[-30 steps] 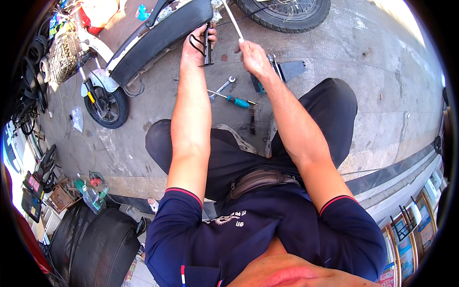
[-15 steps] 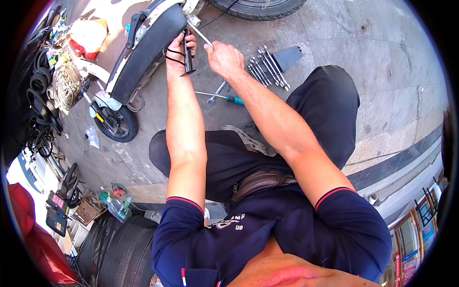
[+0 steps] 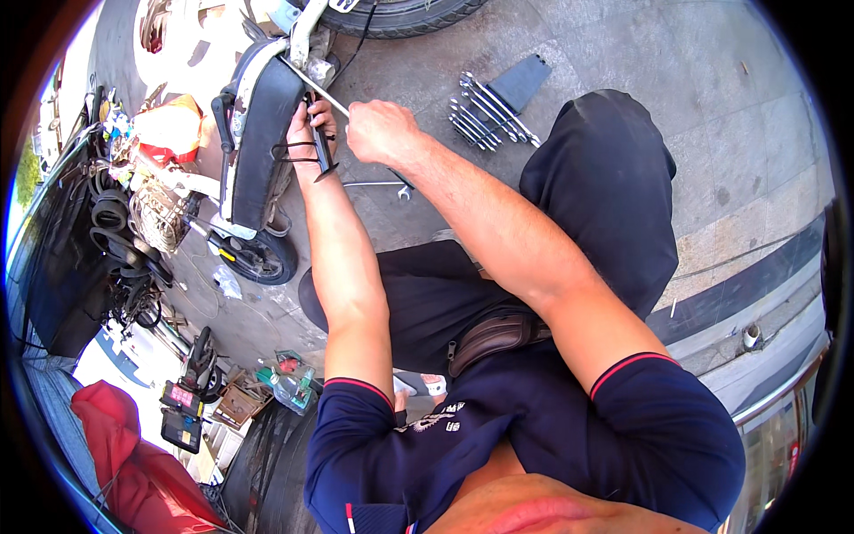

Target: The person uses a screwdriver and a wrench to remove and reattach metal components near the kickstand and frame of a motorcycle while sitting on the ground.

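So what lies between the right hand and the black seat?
In the head view, the left hand, holding a black tubular part, lies between the right hand and the black seat; a pale rod also slants across the gap.

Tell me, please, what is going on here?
A person with bent knees is working beside a vehicle with a long black seat. The left hand holds a black bar-like part next to the seat. The right hand grips a pale rod whose far end reaches the seat's upper end. Several wrenches lie on the pavement, off to the right.
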The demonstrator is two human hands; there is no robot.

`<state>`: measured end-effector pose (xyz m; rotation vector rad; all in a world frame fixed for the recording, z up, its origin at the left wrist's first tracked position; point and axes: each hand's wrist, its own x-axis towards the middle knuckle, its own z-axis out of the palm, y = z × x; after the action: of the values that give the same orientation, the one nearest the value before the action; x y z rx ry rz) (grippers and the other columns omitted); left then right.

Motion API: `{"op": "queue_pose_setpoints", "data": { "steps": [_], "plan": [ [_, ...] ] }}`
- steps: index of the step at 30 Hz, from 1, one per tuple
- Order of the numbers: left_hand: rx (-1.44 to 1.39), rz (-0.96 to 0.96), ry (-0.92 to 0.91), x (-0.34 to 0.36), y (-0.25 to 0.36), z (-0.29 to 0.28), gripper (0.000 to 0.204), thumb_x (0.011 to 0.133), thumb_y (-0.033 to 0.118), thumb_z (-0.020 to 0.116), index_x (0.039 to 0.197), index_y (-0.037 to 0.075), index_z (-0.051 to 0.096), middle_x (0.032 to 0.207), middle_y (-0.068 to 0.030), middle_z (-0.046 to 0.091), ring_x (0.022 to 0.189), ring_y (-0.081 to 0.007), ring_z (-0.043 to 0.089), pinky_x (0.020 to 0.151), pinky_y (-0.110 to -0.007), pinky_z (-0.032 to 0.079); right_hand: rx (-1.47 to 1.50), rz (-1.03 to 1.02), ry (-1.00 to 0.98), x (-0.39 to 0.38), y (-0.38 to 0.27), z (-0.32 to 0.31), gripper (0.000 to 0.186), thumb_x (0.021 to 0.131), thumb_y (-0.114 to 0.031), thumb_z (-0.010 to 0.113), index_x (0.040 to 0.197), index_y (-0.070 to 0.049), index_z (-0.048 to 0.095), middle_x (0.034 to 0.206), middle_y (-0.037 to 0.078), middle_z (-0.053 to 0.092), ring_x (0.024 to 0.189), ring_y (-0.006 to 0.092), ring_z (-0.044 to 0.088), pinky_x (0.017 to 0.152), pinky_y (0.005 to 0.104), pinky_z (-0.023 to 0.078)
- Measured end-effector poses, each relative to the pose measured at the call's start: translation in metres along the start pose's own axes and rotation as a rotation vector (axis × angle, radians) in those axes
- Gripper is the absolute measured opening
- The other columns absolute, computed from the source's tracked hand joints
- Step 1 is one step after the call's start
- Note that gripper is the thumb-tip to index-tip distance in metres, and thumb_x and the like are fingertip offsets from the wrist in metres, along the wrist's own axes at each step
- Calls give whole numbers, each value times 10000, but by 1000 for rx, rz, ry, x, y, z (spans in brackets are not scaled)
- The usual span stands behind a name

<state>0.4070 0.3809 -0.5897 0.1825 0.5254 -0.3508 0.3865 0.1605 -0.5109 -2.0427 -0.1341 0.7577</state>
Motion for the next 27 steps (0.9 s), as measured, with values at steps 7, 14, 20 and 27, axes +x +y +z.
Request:
{"op": "queue_pose_setpoints", "data": {
  "steps": [7,14,20,27],
  "plan": [
    [-32,18,50,-5,-2,7,385,940,-11,562,1292,-108,440,1178,-185,529,822,-147,535,601,-209,491,66,-80,-88,8,43,7,331,952,-269,551,1139,-8,634,1007,245,703,977,428,677,867,525,533],
    [-1,11,47,-4,-3,9,399,966,39,550,1325,-65,410,1204,-198,514,788,-146,562,584,-222,512,255,89,-90,-6,13,23,295,947,-241,542,1060,16,634,1008,254,701,995,418,681,880,522,535],
    [-17,7,69,-4,-2,10,381,975,53,540,1320,-56,421,1200,-197,516,774,-136,560,579,-219,512,298,134,-38,-10,7,31,299,955,-230,525,1121,8,598,995,256,700,980,432,679,861,538,529],
    [-27,28,73,-3,-7,14,403,938,-7,546,1317,-57,421,1211,-192,506,766,-141,572,569,-220,504,321,150,18,-9,7,40,392,967,-256,532,1295,-42,557,995,269,692,958,449,672,838,553,522]
  ]
}}
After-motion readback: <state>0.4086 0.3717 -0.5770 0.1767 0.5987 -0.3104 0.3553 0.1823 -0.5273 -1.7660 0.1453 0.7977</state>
